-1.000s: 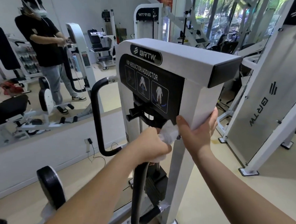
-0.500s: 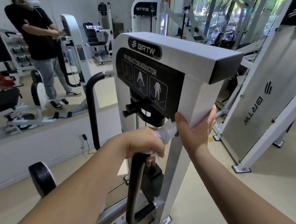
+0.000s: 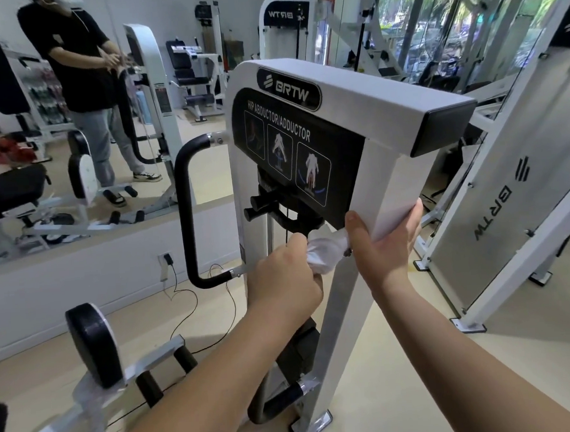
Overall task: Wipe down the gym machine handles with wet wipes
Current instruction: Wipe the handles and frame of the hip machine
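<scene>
Hardly anything is being changed from half a second back. The left hand (image 3: 284, 282) is still being kept at the top of the near black handle (image 3: 280, 402), and the wet wipe (image 3: 326, 251) is being squeezed in its curled fingers. A white wad of it is being left poking out, right up against the right hand (image 3: 384, 243). That hand is being clamped on the machine's white upright (image 3: 394, 177), thumb on the front face, fingers wrapped round the back edge. Only the handle's lower bend is being shown; the rest is being hidden by hand and forearm. The second black handle (image 3: 186, 214) is being left untouched on the far side. The person is being reflected in a wall mirror (image 3: 20, 236). The beige floor (image 3: 417, 374) is being shared with more white machines, and big windows (image 3: 432, 26) are being seen on the right.
</scene>
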`<act>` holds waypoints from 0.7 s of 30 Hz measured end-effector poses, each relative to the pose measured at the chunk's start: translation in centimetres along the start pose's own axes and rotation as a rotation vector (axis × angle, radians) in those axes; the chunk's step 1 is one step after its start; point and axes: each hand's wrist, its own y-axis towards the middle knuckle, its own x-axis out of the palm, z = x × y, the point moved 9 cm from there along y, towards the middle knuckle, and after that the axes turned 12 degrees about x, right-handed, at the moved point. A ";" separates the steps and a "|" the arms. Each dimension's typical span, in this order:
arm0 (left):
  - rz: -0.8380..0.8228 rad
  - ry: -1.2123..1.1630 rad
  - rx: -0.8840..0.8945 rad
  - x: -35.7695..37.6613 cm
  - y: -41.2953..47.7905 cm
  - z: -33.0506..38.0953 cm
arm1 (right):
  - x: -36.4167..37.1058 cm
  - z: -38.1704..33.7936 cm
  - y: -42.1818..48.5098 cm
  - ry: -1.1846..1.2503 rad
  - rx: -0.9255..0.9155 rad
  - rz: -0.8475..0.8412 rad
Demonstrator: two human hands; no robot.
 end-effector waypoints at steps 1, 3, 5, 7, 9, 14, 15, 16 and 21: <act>-0.043 -0.080 0.020 0.2 -0.1 -0.1 | 0.0 0.0 0.0 -0.005 0.000 -0.004; -0.135 -0.399 0.004 0.3 -0.3 -0.1 | -0.1 -0.1 0.0 -0.019 -0.002 -0.005; -0.136 -0.808 -0.098 -0.3 -0.1 -0.6 | -0.2 -0.1 0.1 -0.022 0.008 -0.007; -0.038 -0.905 -0.173 -1.3 0.5 -2.0 | -0.1 0.0 0.0 -0.021 0.010 -0.009; -0.014 -0.764 -0.122 -1.9 1.2 -2.5 | -0.1 -0.1 0.1 -0.028 0.005 -0.010; 0.171 -0.472 0.020 -3.8 4.0 -3.4 | 0.0 -0.2 0.0 -0.017 -0.009 -0.024; 0.201 -0.354 0.026 -4.3 4.2 -3.3 | -0.1 -0.3 0.0 -0.012 -0.015 -0.029; 0.234 -0.228 0.027 -4.6 3.9 -2.9 | -0.1 -0.2 0.0 -0.014 -0.018 -0.028; 0.031 -0.076 0.088 -1.9 0.3 1.4 | 0.2 -0.3 -0.1 -0.009 -0.017 -0.039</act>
